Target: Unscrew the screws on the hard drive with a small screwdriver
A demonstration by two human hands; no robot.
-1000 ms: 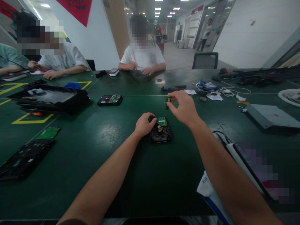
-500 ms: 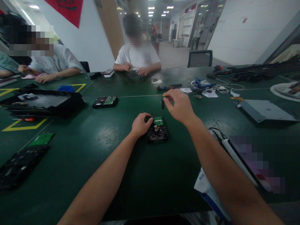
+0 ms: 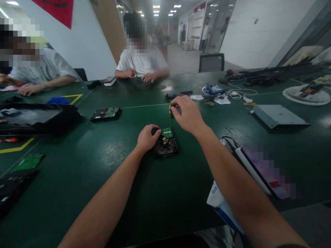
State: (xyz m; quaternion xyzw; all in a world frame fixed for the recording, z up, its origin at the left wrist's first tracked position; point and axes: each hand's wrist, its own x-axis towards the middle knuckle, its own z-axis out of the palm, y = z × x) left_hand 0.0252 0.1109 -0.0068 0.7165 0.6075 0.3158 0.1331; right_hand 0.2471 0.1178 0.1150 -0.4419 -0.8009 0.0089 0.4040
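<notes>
A black hard drive (image 3: 165,146) with a green circuit board (image 3: 167,132) on top lies on the dark green table (image 3: 165,193) in front of me. My left hand (image 3: 147,137) is closed on the drive's left far corner and holds it down. My right hand (image 3: 188,115) pinches the top of a small screwdriver (image 3: 171,113) with a black and yellow handle. The screwdriver stands upright with its tip on the green board.
A second hard drive (image 3: 106,113) lies further left, beside a black tray (image 3: 36,119). A green board (image 3: 28,162) sits at the left edge. A grey flat case (image 3: 278,117), cables (image 3: 219,91) and a white fan grille (image 3: 306,94) are at right. People sit across the table.
The view has swung to the right, so everything sits further left in the picture. Both hands keep their hold on the drive and the screwdriver.
</notes>
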